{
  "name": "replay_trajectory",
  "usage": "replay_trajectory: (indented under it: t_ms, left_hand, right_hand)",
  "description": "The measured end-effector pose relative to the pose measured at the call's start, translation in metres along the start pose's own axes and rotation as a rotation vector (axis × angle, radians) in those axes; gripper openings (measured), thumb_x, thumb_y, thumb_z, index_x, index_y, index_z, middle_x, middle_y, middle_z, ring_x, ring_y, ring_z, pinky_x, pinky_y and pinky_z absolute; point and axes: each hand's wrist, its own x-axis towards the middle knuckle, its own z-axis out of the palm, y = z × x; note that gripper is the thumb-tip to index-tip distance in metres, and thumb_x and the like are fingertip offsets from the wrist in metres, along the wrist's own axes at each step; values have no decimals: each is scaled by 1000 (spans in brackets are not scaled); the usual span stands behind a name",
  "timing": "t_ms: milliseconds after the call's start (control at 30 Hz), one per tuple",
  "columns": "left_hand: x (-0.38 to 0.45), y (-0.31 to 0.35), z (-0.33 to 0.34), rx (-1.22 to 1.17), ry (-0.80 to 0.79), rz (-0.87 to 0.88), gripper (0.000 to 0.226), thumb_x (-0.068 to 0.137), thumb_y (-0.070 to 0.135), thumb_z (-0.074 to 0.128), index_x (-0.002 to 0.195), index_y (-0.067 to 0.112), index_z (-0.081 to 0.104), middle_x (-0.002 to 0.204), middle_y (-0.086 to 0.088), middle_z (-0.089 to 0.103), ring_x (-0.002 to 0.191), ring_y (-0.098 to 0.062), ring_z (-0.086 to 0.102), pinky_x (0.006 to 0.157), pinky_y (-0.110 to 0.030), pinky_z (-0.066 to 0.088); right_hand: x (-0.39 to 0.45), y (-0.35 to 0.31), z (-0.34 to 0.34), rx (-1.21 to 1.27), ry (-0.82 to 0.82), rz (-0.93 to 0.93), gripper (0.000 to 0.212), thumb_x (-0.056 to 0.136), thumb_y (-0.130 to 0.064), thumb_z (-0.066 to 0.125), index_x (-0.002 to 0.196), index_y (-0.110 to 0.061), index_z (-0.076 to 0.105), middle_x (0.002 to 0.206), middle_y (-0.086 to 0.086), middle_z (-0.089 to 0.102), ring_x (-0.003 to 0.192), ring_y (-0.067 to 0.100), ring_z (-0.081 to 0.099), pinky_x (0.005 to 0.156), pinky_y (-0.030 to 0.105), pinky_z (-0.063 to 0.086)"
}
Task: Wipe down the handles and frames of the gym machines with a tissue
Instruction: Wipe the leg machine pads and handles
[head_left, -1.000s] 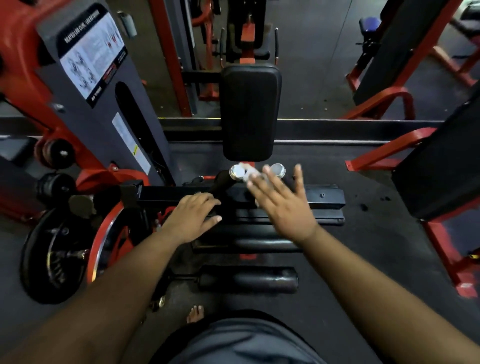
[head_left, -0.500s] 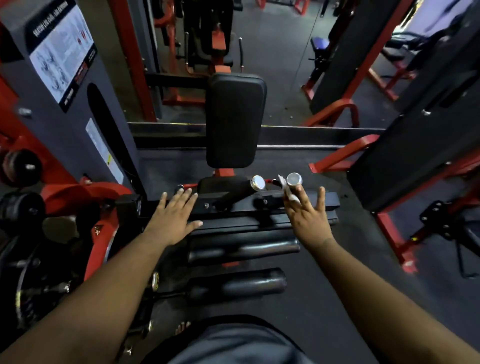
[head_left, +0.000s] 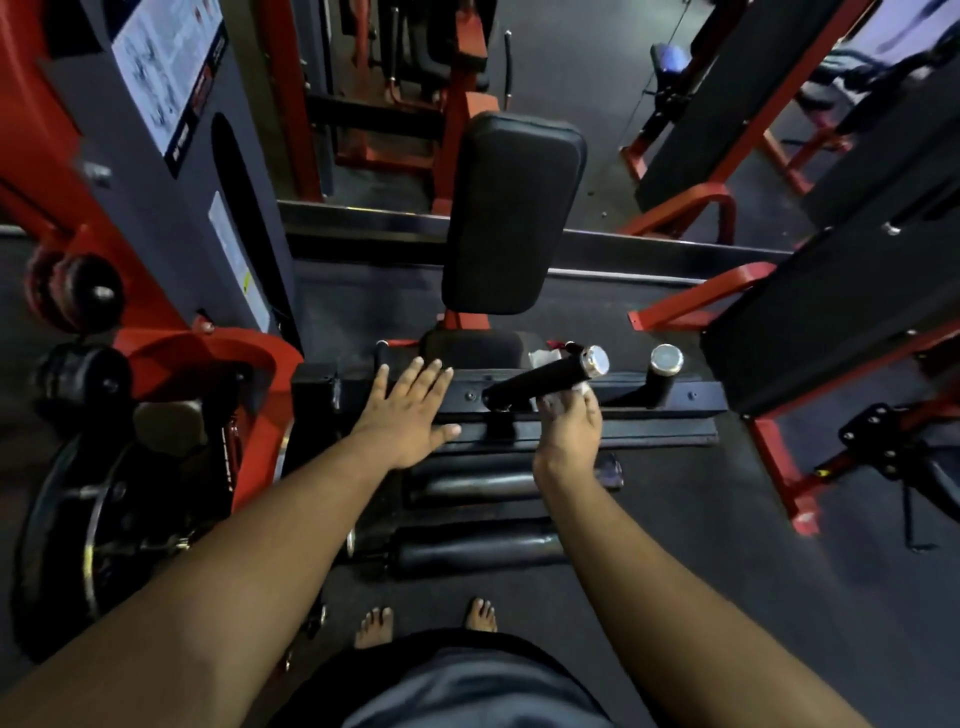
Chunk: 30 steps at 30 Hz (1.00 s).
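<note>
Tissue (head_left: 558, 402) in right hand (head_left: 569, 434) under handle (head_left: 540, 383); left hand (head_left: 402, 413) flat on frame (head_left: 649, 434).

Two black handles are sticking up from the frame bar (head_left: 675, 397): the near handle (head_left: 540, 382) is slanting across the middle, the far handle (head_left: 662, 374) is standing to its right, leaving an open gap between them. The upright back pad (head_left: 511, 213) is blocking the way behind, and the grey weight tower (head_left: 171, 208) is walling off the left. Open floor (head_left: 701, 519) is lying to the right.
</note>
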Motion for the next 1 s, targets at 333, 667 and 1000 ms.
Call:
replay_trajectory:
  t_ms: [333, 667, 1000]
  left_hand:
    - [-1, -2, 0, -20, -14, 5, 84, 102, 68, 22, 160, 25, -21, 168, 5, -26, 153, -18, -28, 123, -58, -14]
    - [0, -1, 3, -37, 19, -7, 87, 101, 70, 24, 160, 24, -19, 169, 3, -23, 154, -19, -26, 123, -59, -12]
    - [-3, -4, 2, -36, 24, 7, 85, 102, 68, 24, 161, 24, -19, 169, 3, -22, 154, -19, -27, 122, -56, -18]
  right_hand:
    - [15, -23, -9, 108, -66, 10, 17, 104, -6, 51, 107, -11, 67, 95, 6, 75, 86, 15, 71, 83, 31, 59]
    - [-35, 11, -38, -1097, -446, -156, 33, 100, -9, 55, 125, -20, 73, 112, -1, 76, 98, 9, 67, 83, 17, 48]
    - [3, -71, 7, -2120, -339, -1038, 38, 97, -12, 44, 129, -16, 64, 124, 6, 69, 154, 31, 23, 116, 76, 0]
